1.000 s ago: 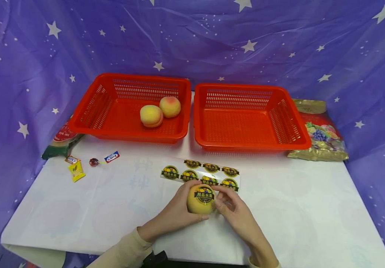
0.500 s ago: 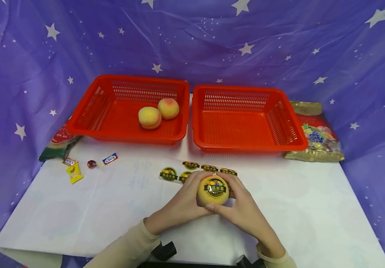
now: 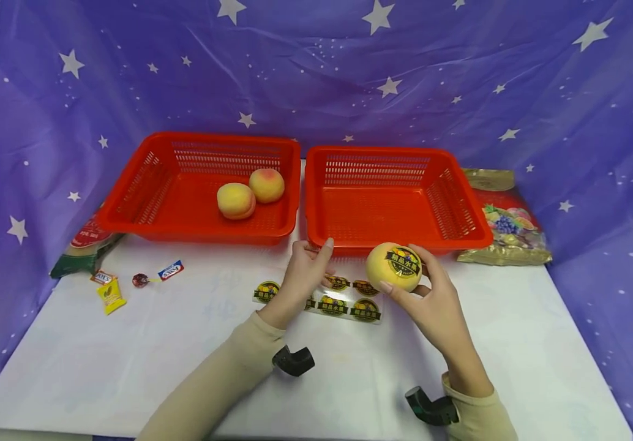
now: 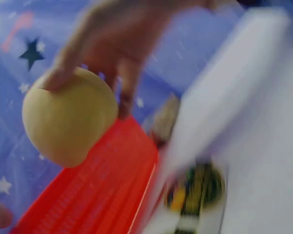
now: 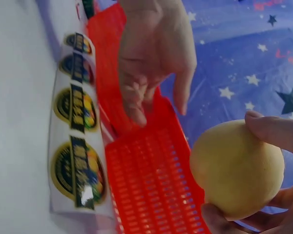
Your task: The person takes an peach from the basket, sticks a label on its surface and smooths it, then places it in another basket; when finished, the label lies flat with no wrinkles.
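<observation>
My right hand (image 3: 434, 306) holds a yellow peach (image 3: 378, 268) above the table, thumb on the near side and fingers round the far side. A round black-and-gold fruit sticker (image 3: 403, 262) lies on the peach's upper right. In the left wrist view the plain side of the peach (image 4: 68, 122) shows. My left hand (image 3: 304, 274) is apart from it, over the sticker sheet (image 3: 332, 305), with nothing in its loosely bent fingers; the right wrist view shows this left hand (image 5: 158, 58) too. Part of the sheet is hidden under the left hand and forearm.
Two peaches (image 3: 236, 201) lie in the left red basket (image 3: 195, 233). Close beside it stands a right red basket (image 3: 368, 202) with nothing in it. A gold-red bag (image 3: 509, 226) and a green-red bag (image 3: 87, 248) flank them. Small candies (image 3: 111, 296) lie at the left.
Both hands held the peach between them; now the left hand has let go and moved up-left. The right hand has carried the peach up and right, towards the right basket.
</observation>
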### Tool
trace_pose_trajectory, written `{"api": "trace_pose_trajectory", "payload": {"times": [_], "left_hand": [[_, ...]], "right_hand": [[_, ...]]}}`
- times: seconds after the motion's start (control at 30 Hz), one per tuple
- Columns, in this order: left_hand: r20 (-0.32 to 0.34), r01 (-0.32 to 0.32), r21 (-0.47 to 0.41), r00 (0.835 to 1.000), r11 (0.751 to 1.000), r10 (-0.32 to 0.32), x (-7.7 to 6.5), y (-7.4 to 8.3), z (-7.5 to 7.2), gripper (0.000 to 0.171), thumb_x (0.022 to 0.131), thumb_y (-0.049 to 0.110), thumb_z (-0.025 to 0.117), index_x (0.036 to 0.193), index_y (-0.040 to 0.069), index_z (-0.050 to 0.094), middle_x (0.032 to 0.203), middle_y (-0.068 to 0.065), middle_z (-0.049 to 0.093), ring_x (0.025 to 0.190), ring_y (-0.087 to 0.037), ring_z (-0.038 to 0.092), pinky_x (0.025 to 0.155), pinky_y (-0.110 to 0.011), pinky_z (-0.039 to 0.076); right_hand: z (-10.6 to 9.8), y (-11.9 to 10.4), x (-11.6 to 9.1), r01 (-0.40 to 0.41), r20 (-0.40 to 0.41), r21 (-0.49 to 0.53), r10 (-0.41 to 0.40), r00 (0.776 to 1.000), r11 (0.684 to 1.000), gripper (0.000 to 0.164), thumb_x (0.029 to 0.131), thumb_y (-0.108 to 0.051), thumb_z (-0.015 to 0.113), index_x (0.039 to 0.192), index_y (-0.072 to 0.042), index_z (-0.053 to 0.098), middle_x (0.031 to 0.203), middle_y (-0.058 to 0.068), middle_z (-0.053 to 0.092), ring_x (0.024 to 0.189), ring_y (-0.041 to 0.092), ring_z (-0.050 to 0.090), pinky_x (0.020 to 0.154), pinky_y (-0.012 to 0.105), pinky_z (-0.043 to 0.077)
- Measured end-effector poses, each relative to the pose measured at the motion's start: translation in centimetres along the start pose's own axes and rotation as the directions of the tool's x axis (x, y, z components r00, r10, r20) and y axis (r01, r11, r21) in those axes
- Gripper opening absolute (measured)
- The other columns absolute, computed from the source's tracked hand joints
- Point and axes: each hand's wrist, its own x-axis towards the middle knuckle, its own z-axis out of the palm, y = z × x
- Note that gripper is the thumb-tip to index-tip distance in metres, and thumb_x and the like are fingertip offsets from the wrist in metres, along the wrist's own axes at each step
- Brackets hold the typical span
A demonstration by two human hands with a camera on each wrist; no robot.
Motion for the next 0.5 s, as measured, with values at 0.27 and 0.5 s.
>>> {"api": "trace_pose_trajectory", "payload": {"times": [0.27, 0.5], "left_hand": [[0.036, 0.148, -0.171, 0.989, 0.974, -0.144, 1.0, 0.1, 0.7, 0.047, 0.090, 0.043, 0.045, 0.119, 0.010, 0.028, 0.093, -0.019, 0.061, 0.073, -0.039, 0.059, 0.065, -0.033, 0.050], [0.037, 0.096, -0.159, 0.995, 0.983, -0.091, 1.1, 0.1, 0.9, 0.036, 0.091, 0.038, 0.045, 0.111, 0.010, 0.033, 0.094, -0.024, 0.056, 0.087, -0.045, 0.054, 0.059, -0.034, 0.049]], "right_hand": [[-2.5, 0.9, 3.0, 0.013, -0.056, 0.012, -0.013, 0.998, 1.000, 0.075, 0.072, -0.030, 0.073, 0.133, -0.014, 0.033, 0.124, 0.002, 0.044, 0.101, 0.016, 0.052, 0.072, 0.014, 0.047], [-4.8, 1.9, 9.1, -0.011, -0.116, -0.116, -0.002, 0.993, 0.993, 0.076, 0.070, -0.049, 0.069, 0.132, -0.024, 0.035, 0.118, -0.002, 0.047, 0.096, 0.014, 0.048, 0.070, 0.023, 0.044]]}}
